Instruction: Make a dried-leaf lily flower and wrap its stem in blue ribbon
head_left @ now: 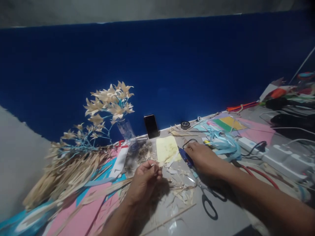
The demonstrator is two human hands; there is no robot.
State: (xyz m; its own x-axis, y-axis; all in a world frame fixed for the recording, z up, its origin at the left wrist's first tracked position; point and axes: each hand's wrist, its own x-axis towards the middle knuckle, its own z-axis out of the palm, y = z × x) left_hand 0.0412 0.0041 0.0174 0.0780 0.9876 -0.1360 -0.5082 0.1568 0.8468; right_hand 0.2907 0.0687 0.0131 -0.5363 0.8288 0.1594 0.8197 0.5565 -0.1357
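1. Just below the yellow sheet [167,149], the left hand [147,178] holds a small pale piece [160,164], fingers pinched together on it.
2. At the sheet's right edge, the right hand [199,154] has its fingers clamped on a blue tool [186,158].
3. Below that hand lie dark-handled scissors [206,196].
4. By the blue wall [167,65] stand a phone [151,126] and cream flowers [112,100].

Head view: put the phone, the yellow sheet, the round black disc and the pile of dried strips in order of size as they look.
Largest to smallest:
1. Pile of dried strips
2. Yellow sheet
3. Phone
4. Round black disc
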